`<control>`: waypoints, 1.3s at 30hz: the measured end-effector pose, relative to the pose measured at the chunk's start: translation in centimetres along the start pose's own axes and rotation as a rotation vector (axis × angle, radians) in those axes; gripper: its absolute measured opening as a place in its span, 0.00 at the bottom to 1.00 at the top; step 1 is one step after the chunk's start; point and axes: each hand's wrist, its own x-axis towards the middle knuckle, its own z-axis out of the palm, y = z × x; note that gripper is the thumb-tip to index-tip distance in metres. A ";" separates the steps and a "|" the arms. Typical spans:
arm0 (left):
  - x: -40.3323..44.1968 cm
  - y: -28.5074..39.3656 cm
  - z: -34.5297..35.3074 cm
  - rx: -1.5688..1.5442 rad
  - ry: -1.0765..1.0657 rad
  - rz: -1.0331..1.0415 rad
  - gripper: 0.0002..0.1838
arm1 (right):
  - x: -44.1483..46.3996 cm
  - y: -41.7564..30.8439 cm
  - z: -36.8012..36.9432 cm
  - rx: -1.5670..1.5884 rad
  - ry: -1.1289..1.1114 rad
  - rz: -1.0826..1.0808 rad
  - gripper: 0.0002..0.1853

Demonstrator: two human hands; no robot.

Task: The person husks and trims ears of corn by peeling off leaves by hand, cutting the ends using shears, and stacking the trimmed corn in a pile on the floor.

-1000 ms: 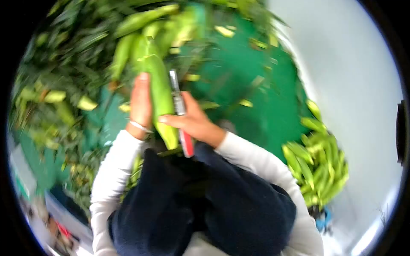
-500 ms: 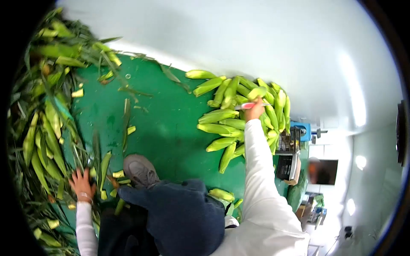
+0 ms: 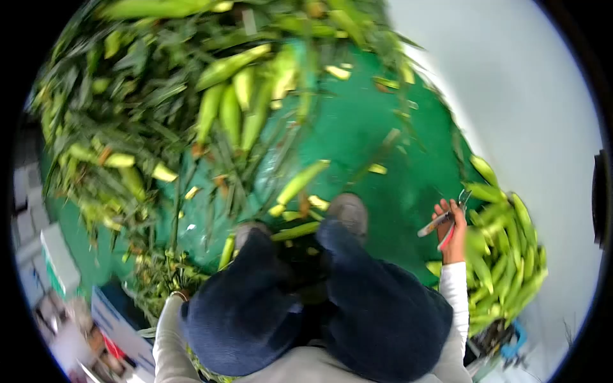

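My right hand (image 3: 453, 235) is at the right, palm up, with a pair of pruning shears (image 3: 435, 225) in it. The shears have grey and red handles, and their curved metal end sticks out past the fingers. Close beside this hand lies a pile of green corn ears (image 3: 504, 262) in their husks. At the lower left, my left hand (image 3: 181, 295) shows only around the wrist, by my knee and the leafy stalks (image 3: 159, 271). Its fingers are hidden.
A large heap of leaves and stalks (image 3: 128, 76) covers the upper left, with unsorted corn ears (image 3: 233, 115) at its edge. Cut stubs (image 3: 378, 168) and a loose ear (image 3: 303, 182) lie on the green floor (image 3: 364, 121) before my shoes. A white wall (image 3: 485, 96) bounds the right.
The view has swung toward the leaf heap. My right hand has drawn back from the top of the corn pile, still with the shears. My left hand has moved from the leaves to beside my knee.
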 end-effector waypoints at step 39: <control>-11.4 18.0 -21.7 -0.674 0.726 0.604 0.28 | -7.8 11.4 29.7 -1.156 -1.348 -0.109 0.21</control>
